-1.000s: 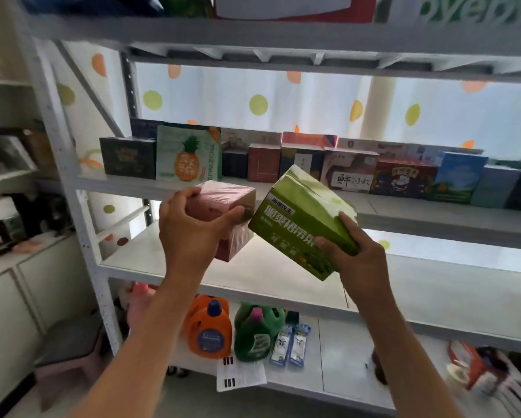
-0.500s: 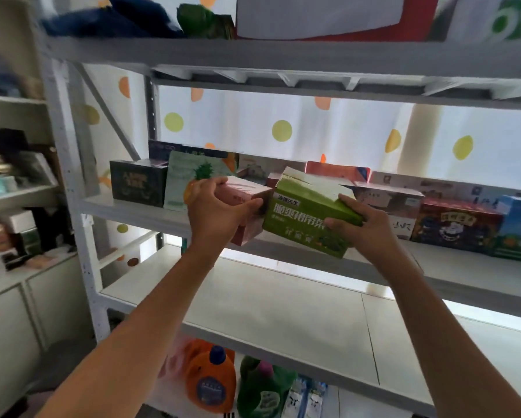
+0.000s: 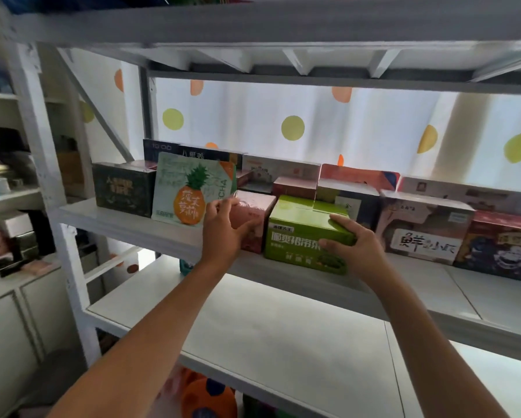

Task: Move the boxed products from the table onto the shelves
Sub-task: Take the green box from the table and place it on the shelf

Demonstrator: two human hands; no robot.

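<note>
A pink box and a green box with white lettering stand side by side on the middle shelf, in front of a row of other boxes. My left hand grips the pink box from its left side, fingers on its top and thumb on its front. My right hand grips the right end of the green box, fingers over its top edge and thumb on its front face.
A pineapple packet and a dark box stand left of the pink box. A cream box and a dark illustrated box stand at the right. A lower shelf runs beneath; an orange bottle sits below.
Both hands have risen from in front of the lower shelf and carried the pink and green boxes forward onto the middle shelf, where the boxes now rest upright.
</note>
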